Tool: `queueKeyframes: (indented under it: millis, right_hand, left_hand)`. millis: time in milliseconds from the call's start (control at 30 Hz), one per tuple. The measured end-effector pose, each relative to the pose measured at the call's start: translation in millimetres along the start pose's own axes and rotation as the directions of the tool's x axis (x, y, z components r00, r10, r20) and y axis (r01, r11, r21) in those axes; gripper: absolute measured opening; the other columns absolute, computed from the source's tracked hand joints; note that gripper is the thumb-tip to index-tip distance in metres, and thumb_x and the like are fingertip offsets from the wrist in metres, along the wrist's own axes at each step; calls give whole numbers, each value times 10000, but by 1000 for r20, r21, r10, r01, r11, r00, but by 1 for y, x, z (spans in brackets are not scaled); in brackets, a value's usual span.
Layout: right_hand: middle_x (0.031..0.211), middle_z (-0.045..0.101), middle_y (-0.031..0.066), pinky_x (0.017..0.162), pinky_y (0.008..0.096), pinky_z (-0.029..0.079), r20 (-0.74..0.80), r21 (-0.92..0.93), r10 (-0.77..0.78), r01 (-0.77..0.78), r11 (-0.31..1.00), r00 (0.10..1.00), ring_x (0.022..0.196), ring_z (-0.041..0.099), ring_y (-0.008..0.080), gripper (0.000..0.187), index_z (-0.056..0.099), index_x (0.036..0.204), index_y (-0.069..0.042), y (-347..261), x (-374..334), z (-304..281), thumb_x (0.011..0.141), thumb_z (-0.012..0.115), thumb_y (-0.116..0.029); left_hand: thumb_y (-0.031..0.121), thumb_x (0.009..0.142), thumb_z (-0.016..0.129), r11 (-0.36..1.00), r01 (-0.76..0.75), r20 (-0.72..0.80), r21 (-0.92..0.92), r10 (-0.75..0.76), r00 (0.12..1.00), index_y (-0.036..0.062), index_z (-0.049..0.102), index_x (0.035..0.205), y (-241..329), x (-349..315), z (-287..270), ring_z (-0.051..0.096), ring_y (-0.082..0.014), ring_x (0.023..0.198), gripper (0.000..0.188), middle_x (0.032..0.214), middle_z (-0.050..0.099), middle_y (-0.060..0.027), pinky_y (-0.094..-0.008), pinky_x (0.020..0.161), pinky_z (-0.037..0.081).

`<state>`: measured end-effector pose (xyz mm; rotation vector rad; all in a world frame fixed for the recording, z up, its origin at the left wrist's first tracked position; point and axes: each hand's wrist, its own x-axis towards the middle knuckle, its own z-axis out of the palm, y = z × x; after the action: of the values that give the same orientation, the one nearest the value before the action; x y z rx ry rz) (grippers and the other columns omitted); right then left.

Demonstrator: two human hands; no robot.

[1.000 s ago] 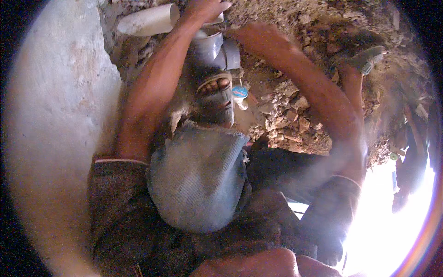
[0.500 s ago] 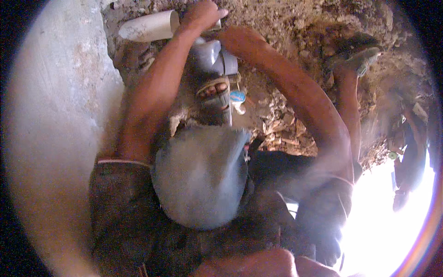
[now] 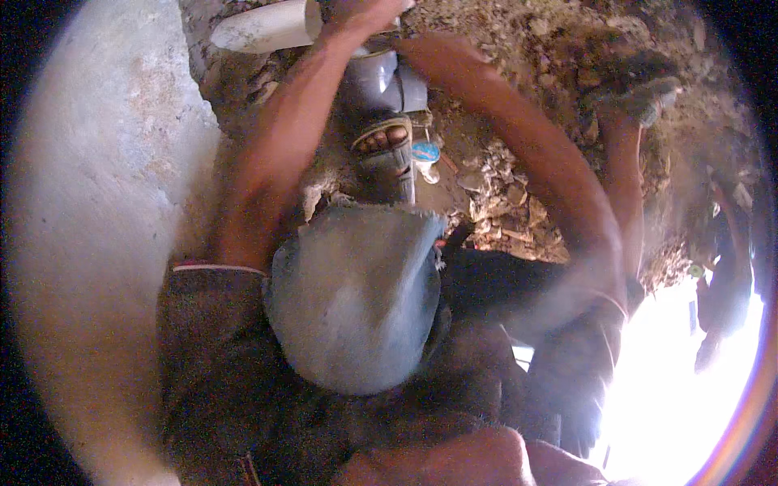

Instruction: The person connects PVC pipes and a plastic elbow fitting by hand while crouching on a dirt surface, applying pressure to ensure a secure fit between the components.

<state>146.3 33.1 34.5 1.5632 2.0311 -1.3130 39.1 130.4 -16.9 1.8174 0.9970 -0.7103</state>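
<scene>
The wall (image 3: pixel 105 162) closes off the left edge of the ground (image 3: pixel 486 24). The white pipe (image 3: pixel 267 27) lies just beside the left hand (image 3: pixel 365 14), blocking a low sweep that way. Nearer the body, the grey pipe (image 3: pixel 373 81), sandal (image 3: pixel 385 150) and blue-topped container (image 3: pixel 425 154) crowd the middle. Beyond the right hand (image 3: pixel 429 55), low, stony ground leaves room to pass; loose rubble (image 3: pixel 519 206) roughens the nearer side.

Your dark fabric short sleeves (image 3: pixel 215 332): thin pale hem at the cuff. Faded blue denim trouser leg (image 3: pixel 356 300), frayed edge. Your grey strapped sandal (image 3: pixel 391 162): open-toed.
</scene>
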Motion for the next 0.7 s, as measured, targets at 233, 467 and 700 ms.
queueKeyframes:
  millis: [233, 467, 700]
  right_hand:
    - [935, 633, 169, 707, 482, 528, -74, 19, -65, 67, 998, 995, 860, 639, 347, 275, 530, 1129, -122, -4, -8, -7, 870, 439, -130]
    - [862, 622, 201, 638, 459, 536, -21, -44, 47, -48, 998, 999, 829, 644, 345, 277, 527, 1120, -112, 0, -16, -12, 846, 492, -128]
    - [920, 635, 178, 688, 466, 531, -32, -13, 32, -32, 999, 999, 843, 644, 330, 296, 531, 1130, -118, 0, 7, 10, 835, 496, -118]
  left_hand:
    - [339, 856, 545, 997, 69, 52, 42, -71, 996, -30, 645, 767, 0, -11, -22, 626, -323, 729, 393, 761, 627, -213, -422, 667, 451]
    - [408, 838, 516, 966, -129, -82, 224, 151, 985, 9, 656, 682, -24, 8, 2, 624, -347, 720, 451, 728, 629, -201, -440, 716, 452]
    - [429, 843, 513, 984, -26, -248, 177, 70, 966, 24, 667, 855, -28, 10, 14, 615, -382, 827, 434, 894, 627, -235, -473, 766, 470]
